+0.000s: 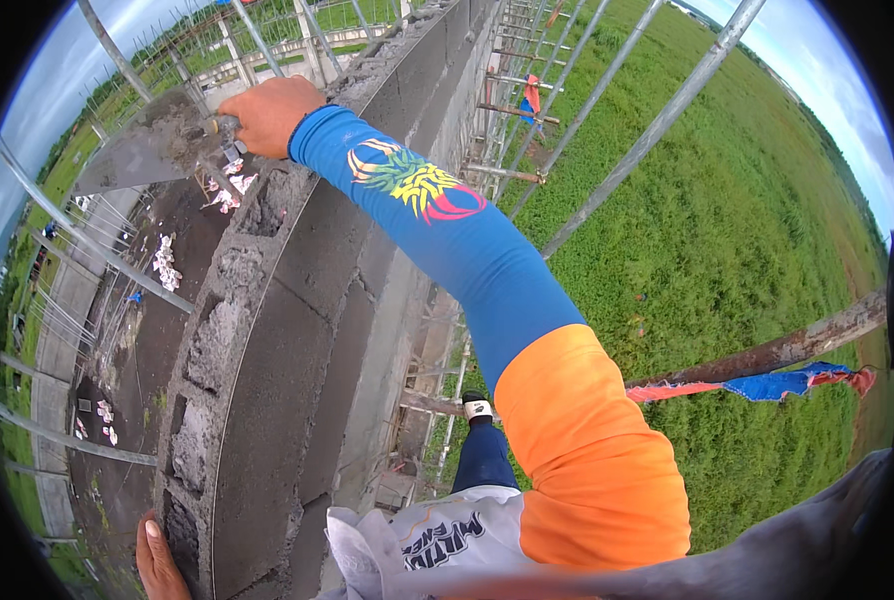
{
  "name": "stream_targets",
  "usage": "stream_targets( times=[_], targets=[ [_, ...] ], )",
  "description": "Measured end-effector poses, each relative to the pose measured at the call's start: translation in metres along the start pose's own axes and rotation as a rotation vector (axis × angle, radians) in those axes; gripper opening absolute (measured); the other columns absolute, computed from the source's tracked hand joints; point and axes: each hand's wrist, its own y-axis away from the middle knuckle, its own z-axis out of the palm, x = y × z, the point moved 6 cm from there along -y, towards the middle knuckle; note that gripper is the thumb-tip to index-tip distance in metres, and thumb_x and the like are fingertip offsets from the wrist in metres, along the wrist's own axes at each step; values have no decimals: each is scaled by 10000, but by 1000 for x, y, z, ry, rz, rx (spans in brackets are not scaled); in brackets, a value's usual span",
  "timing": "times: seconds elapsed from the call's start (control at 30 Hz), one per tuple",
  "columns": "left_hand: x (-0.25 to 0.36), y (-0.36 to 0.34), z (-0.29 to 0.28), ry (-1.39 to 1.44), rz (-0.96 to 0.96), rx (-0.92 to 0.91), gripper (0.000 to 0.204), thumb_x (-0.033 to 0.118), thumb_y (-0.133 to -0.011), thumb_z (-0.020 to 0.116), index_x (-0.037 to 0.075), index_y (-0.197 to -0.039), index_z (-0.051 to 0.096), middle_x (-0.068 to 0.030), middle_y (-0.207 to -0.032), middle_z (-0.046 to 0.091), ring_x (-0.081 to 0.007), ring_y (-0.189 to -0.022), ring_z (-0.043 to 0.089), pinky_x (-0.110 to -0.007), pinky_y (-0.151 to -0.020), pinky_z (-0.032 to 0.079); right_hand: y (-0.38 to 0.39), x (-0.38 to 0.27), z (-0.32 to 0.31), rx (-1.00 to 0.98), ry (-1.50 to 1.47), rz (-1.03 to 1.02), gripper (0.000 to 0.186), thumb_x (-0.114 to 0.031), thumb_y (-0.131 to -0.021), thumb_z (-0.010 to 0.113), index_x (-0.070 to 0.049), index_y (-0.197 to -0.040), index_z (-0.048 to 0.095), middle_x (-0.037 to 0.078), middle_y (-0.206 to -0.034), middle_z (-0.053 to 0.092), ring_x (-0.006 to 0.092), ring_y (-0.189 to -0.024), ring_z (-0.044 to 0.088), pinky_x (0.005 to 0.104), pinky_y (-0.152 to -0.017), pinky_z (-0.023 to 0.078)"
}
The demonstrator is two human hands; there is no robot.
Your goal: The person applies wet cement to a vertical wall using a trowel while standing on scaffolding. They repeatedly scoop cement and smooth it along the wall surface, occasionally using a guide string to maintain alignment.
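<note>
My right hand (272, 115), at the end of a blue patterned sleeve, is closed round the handle of a trowel (157, 140) at the upper left. The trowel's broad pointed blade is smeared with grey mortar and reaches out past the left side of the block wall (292, 330). Beneath the hand runs the wall's rough top, where several hollow cores (207, 345) hold mortar. At the lower left, my left hand (162, 562) rests beside the wall's left edge with its visible fingers stretched out. Part of that hand is out of the picture.
Metal scaffold poles (657, 125) slant on both sides of the wall. A rusty pole (777, 345) with a red and blue cloth strip (792, 384) crosses at the right. My foot (477, 406) is on scaffolding beside the wall. Grass lies far below; white scraps (167, 262) litter the ground left.
</note>
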Motion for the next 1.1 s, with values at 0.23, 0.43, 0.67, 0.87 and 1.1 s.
stream_targets(
  times=[0.23,0.43,0.67,0.87,1.1],
  targets=[
    [22,5,5,-210,-228,162,560,457,-1074,516,-90,-1105,634,-269,-1046,652,-370,-971,564,-501,-874,412,-32,114,65,-209,-134,-220,357,-380,-878,696,-268,-1214,741,140,-1028,764,367,-998,726,521,-848,568],
    [37,13,-3,-262,-337,248,577,447,-1065,530,-104,-970,671,-297,-896,674,-393,-819,576,-530,-767,426,-19,110,60,-108,-134,-285,173,-309,-808,735,-167,-898,778,116,-838,764,352,-829,754,494,-723,593],
    [89,-33,0,-262,-337,152,579,481,-1061,529,-85,-1126,633,-268,-1066,649,-365,-994,564,-496,-895,411,-16,109,65,-7,-166,-286,142,-258,-738,750,-145,-821,773,112,-798,756,322,-801,754,472,-672,575],
    [123,-95,-5,-183,-306,20,617,510,-1057,528,-68,-1260,599,-244,-1213,627,-341,-1144,554,-466,-1004,397,-15,106,72,8,-188,-271,107,-219,-731,733,-152,-804,772,101,-777,751,316,-800,750,471,-659,551],
    [220,-244,70,66,-69,-260,695,544,-1053,528,-48,-1416,561,-215,-1384,601,-312,-1318,542,-431,-1132,382,-13,111,62,-24,-216,-260,105,-213,-734,733,-139,-801,766,115,-773,747,329,-798,747,476,-671,549]
  ],
)
